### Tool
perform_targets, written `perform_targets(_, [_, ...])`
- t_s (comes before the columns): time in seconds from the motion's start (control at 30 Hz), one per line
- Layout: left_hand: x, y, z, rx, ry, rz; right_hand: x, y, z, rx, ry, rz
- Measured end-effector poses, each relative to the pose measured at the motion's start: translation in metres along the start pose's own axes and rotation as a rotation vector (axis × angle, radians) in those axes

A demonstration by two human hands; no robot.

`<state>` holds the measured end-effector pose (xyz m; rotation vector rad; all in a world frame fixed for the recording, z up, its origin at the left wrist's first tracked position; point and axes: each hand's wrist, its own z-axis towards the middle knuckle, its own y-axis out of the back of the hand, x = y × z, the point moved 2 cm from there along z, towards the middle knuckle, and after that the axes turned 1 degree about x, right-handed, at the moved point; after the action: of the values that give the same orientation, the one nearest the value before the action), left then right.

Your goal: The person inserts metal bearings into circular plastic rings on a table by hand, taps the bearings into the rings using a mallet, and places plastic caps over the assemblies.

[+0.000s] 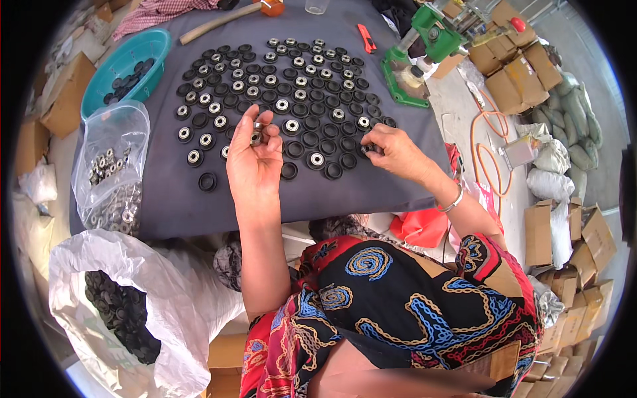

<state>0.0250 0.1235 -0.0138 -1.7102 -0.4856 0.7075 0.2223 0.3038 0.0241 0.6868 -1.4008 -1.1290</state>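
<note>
My left hand is raised palm up over the near side of the cloth-covered table. Its fingers curl around small metal ball bearings; how many it holds is hidden. At the right end of the rows, my right hand has its fingertips closed on a black ring, mostly covered by the fingers. Many round black rings lie in rows between and beyond my hands. Some have a silver bearing seated in the middle, scattered among rings without one.
A teal basin with black pieces and a clear bag of bearings stand at left. Below is a white sack of black parts. A green hand press, an orange cutter and a mallet lie toward the far side.
</note>
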Motion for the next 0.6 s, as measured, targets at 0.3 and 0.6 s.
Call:
perform_targets(0.3, [-0.002,0.001,-0.002,0.039,-0.016,0.035,0.003,0.0,0.003,0.04,-0.007,-0.027])
perform_targets(0.6, [0.011,-0.016,-0.013,0.0,0.003,-0.007,0.053,0.016,0.023,-0.109,0.135,-0.156])
